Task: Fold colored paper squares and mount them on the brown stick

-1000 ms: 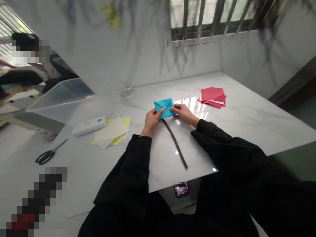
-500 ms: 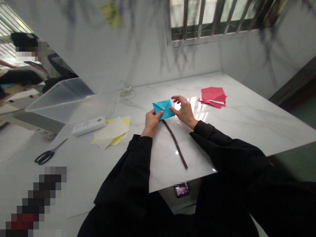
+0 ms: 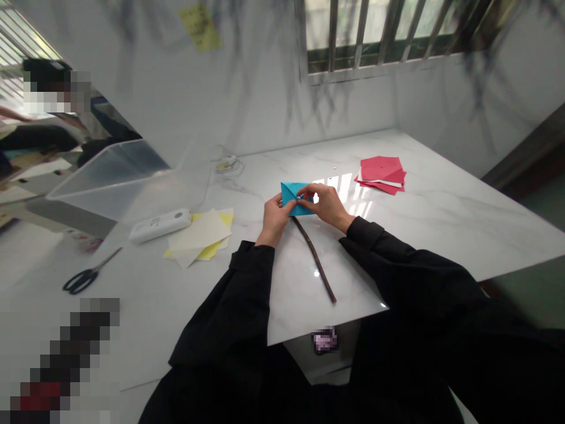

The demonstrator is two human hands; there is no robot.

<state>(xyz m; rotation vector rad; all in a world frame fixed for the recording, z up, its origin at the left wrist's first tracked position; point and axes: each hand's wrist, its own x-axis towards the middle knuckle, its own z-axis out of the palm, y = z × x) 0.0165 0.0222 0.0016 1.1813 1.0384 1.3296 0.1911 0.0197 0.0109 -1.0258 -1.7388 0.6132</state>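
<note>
A small blue paper envelope [image 3: 289, 193] with a pointed flap is held above the table. My left hand [image 3: 274, 219] grips its lower left part, thumb on the front and fingers behind. At the envelope's middle, the closed thumb and fingertips of my right hand [image 3: 329, 205] pinch at a small shiny stud [image 3: 298, 198], partly hidden by them; the hand covers much of the right half. A thin brown stick [image 3: 314, 256] lies on the table below the envelope, its upper end close to my left hand.
Red envelopes [image 3: 382, 171] are stacked at the right rear. On the left lie cream and yellow papers [image 3: 200, 235], a white oblong device [image 3: 161, 225] and black-handled scissors [image 3: 82, 281]. A clear plastic bin [image 3: 110, 176] stands farther left, with another person [image 3: 48, 126] beyond it.
My right hand has moved left from beside the envelope, and its spread fingers have closed at the stud. The envelope and my left hand have shifted slightly right.
</note>
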